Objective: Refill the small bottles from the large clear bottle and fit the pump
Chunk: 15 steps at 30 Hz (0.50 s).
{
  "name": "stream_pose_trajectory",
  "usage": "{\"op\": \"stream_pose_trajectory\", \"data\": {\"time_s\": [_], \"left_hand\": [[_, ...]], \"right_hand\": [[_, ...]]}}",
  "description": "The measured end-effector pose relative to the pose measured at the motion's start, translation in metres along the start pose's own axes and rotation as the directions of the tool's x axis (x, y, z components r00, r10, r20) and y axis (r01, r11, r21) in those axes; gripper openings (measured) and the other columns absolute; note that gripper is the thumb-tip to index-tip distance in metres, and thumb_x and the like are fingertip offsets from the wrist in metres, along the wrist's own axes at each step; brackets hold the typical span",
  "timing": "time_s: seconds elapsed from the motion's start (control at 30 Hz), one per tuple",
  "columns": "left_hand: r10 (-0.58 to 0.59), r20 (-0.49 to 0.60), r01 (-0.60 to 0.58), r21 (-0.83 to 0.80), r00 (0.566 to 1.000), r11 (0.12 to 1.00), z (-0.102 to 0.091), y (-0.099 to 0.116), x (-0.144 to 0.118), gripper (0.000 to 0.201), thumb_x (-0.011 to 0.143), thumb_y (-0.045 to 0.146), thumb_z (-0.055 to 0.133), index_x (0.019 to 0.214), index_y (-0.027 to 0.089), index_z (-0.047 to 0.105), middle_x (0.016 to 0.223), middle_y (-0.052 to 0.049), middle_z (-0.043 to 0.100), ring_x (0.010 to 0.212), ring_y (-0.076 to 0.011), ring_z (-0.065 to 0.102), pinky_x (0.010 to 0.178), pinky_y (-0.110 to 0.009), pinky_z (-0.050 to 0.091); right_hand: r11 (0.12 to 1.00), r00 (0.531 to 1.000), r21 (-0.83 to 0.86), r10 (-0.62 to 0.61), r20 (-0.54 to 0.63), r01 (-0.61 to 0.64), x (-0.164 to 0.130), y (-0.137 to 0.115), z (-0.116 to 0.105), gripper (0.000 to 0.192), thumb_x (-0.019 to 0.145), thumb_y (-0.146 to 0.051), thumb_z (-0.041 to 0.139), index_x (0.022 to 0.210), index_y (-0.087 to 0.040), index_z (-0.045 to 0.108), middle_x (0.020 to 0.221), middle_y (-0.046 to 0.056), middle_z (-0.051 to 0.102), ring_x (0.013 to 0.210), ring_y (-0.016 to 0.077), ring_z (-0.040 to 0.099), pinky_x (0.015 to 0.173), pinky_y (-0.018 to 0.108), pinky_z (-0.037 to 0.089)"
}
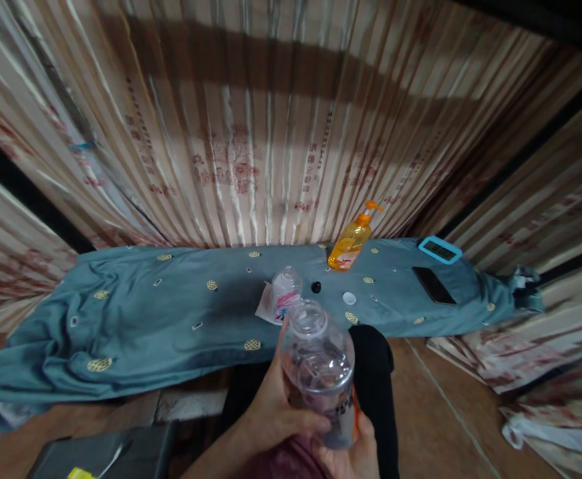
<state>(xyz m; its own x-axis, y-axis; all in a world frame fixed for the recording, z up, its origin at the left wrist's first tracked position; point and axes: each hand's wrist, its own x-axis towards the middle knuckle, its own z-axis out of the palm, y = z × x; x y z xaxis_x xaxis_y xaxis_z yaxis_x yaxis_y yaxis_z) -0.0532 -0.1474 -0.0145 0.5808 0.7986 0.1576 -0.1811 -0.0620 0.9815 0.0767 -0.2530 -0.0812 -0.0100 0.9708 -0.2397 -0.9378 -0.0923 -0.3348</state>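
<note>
Left hand [275, 402] and right hand [358, 454] are gripping bottle [320, 369] by near edge of table [145, 319]; slackening would be risking a drop.

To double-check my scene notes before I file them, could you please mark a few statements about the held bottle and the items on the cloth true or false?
1. The left hand and right hand both hold a clear bottle. True.
2. The orange pump bottle stands to the right of the phone. False: it stands to the left.
3. A white disc lies on the patterned cloth. True.
4. The digital display is framed in red. False: it is framed in light blue.
</note>
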Motion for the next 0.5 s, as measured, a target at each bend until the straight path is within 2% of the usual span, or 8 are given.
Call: {"op": "stream_pose_trajectory", "data": {"time_s": [0.03,0.1,0.17,0.23,0.3,0.4,0.5], "left_hand": [[0.058,-0.05,-0.06,-0.038,0.997,0.997,-0.006,-0.002,0.004,0.127,0.057,0.086,0.072,0.159,0.026,0.026,0.142,-0.02,0.059,0.133,-0.0396,0.058,0.107,-0.055,0.052],[0.131,-0.124,-0.129,0.024,0.984,0.991,-0.023,-0.009,0.015,0.126,0.067,0.084,0.068,0.162,0.029,0.007,0.162,-0.019,0.037,0.15,-0.0372,0.038,0.12,-0.056,0.038],[0.17,-0.266,-0.129,0.165,0.949,0.978,-0.042,-0.018,0.034,0.124,0.071,0.069,0.077,0.162,0.03,0.003,0.168,-0.017,0.024,0.157,-0.0346,0.022,0.126,-0.055,0.025],[0.157,-0.346,-0.055,0.289,0.925,0.956,-0.058,-0.028,0.058,0.124,0.067,0.052,0.087,0.161,0.028,0.01,0.17,-0.017,0.019,0.159,-0.035,0.017,0.128,-0.055,0.017],[0.136,-0.359,-0.004,0.346,0.923,0.938,-0.068,-0.037,0.084,0.125,0.06,0.039,0.092,0.159,0.025,0.017,0.169,-0.017,0.022,0.158,-0.0362,0.02,0.128,-0.054,0.019],[0.137,-0.347,0.002,0.372,0.928,0.928,-0.073,-0.047,0.114,0.125,0.055,0.027,0.093,0.158,0.023,0.021,0.166,-0.019,0.029,0.155,-0.0361,0.028,0.127,-0.054,0.023],[0.128,-0.293,-0.02,0.347,0.947,0.938,-0.069,-0.052,0.128,0.119,0.057,0.022,0.091,0.156,0.021,0.026,0.154,-0.019,0.047,0.145,-0.0346,0.046,0.122,-0.053,0.034]], "right_hand": [[1.0,1.0,-0.009,-0.011,-0.024,0.011,-0.002,-0.005,0.001,0.043,0.069,-0.059,0.082,0.102,-0.032,0.081,0.107,0.004,0.079,0.088,0.0178,0.076,0.074,0.022,0.06],[0.998,0.996,-0.048,-0.044,-0.078,0.04,-0.005,-0.017,0.004,0.051,0.068,-0.06,0.081,0.106,-0.027,0.08,0.111,0.01,0.078,0.084,0.0216,0.077,0.072,0.026,0.061],[0.99,0.986,-0.107,-0.101,-0.135,0.087,-0.006,-0.029,0.005,0.049,0.067,-0.057,0.082,0.107,-0.029,0.08,0.108,0.011,0.078,0.078,0.0244,0.077,0.062,0.028,0.061],[0.976,0.964,-0.169,-0.17,-0.202,0.136,-0.004,-0.041,0.005,0.044,0.068,-0.055,0.083,0.106,-0.031,0.08,0.104,0.011,0.079,0.08,0.0275,0.077,0.058,0.028,0.06],[0.96,0.934,-0.22,-0.229,-0.274,0.171,-0.002,-0.051,0.005,0.039,0.072,-0.055,0.081,0.104,-0.032,0.08,0.103,0.01,0.08,0.084,0.0281,0.078,0.061,0.029,0.061],[0.943,0.895,-0.279,-0.276,-0.349,0.182,0.005,-0.063,0.001,0.036,0.071,-0.052,0.083,0.102,-0.035,0.079,0.102,0.007,0.08,0.084,0.0295,0.078,0.063,0.032,0.062],[0.935,0.881,-0.317,-0.278,-0.383,0.158,0.012,-0.071,-0.003,0.042,0.063,-0.05,0.088,0.1,-0.031,0.08,0.102,0.01,0.08,0.083,0.0335,0.078,0.061,0.036,0.064]]}}
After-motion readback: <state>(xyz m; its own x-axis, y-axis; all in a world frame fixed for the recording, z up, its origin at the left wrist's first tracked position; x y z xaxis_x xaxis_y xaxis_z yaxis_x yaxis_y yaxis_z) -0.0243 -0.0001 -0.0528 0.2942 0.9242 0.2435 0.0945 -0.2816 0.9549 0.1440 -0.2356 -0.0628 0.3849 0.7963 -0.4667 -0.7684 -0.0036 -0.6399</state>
